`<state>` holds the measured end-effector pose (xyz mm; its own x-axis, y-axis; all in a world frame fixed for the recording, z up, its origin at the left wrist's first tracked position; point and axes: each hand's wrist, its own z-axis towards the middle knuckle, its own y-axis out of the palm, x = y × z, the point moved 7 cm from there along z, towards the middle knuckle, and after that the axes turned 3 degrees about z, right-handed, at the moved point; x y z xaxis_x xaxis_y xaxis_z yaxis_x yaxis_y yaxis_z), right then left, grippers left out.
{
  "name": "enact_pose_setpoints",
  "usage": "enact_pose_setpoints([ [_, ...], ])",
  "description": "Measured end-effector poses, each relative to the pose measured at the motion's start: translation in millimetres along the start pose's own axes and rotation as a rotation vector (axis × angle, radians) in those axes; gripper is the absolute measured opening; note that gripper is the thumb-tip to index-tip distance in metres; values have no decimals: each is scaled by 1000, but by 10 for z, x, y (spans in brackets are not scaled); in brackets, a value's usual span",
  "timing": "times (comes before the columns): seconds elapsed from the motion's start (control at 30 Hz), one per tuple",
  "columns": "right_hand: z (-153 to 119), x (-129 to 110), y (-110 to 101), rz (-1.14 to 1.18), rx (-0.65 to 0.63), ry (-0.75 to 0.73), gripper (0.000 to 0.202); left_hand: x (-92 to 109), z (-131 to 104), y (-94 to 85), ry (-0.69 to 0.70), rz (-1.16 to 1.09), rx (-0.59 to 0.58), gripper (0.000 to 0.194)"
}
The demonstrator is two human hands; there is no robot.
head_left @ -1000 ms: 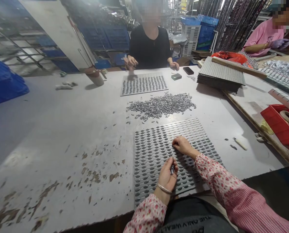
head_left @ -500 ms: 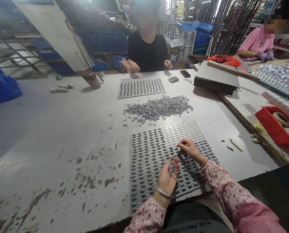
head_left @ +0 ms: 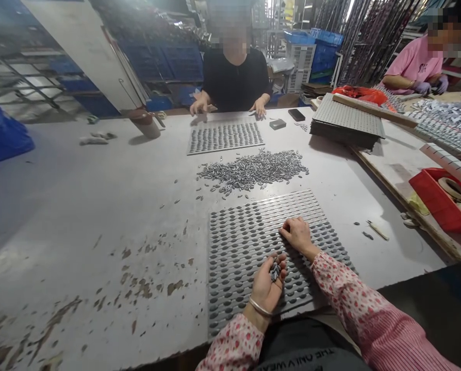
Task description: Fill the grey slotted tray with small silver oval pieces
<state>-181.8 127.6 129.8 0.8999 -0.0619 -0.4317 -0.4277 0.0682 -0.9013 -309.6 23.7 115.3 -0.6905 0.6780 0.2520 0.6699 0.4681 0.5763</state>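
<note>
A flat grey tray (head_left: pixel 284 208) lies in front of me, with rows of small dark oval pieces across most of it; bare strips show in its upper middle and right. My left hand (head_left: pixel 268 282) is cupped palm up over the tray, holding several small grey oval pieces (head_left: pixel 276 270). Just above and to the right, my right hand (head_left: pixel 298 234) rests on the tray at the edge of the bare strips, its fingertips pinched together. What lies between those fingertips is hidden. Beyond the tray spreads a heap of loose grey oval pieces (head_left: pixel 257 170).
Across the table a person in black (head_left: pixel 236 80) has both hands behind a second filled tray (head_left: pixel 226 138). To the right are a stack of trays (head_left: pixel 346 121), a red bin (head_left: pixel 439 201) and a small pointed tool (head_left: pixel 378 230). A brown pot (head_left: pixel 145 123) stands far left.
My right hand has shifted slightly left along the tray, its fingers more curled. My left hand's fingers have closed in a little around its pieces. The opposite person's hands have moved onto the table.
</note>
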Motion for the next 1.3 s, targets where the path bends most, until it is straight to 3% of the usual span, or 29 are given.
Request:
enact_pose_setpoints([
  [0.17, -59, -80, -180, 285, -42, -53, 19, 31, 4, 16, 57, 14, 16, 6],
  [0.3, -284, -252, -218, 682, -355, -155, 22, 80, 44, 4, 136, -6, 43, 9],
  [0.37, -412, -305, -206, 793, -441, -173, 22, 77, 56, -4, 145, -28, 65, 8],
  [0.57, -428, -163, -109, 1001, -377, -58, 25, 65, 34, 67, 143, -39, 17, 8],
  [0.7, -168, 200, -193, 852, -126, 46, 21, 51, 19, 70, 80, -10, -12, 15],
  [0.77, -67, 331, -210, 782, -64, 70, 19, 19, 12, 40, 15, 1, -4, 14],
  [0.9, 46, 360, -158, 672, -104, 23, 16, -3, -19, 24, -38, -18, -45, 14],
  [1.03, 99, 210, -127, 377, -188, -161, 18, 22, -58, 77, -1, 9, -125, 20],
  [1.3, 152, 167, -67, 136, -252, -214, 8, -16, -66, 33, 5, 45, -39, 9],
])
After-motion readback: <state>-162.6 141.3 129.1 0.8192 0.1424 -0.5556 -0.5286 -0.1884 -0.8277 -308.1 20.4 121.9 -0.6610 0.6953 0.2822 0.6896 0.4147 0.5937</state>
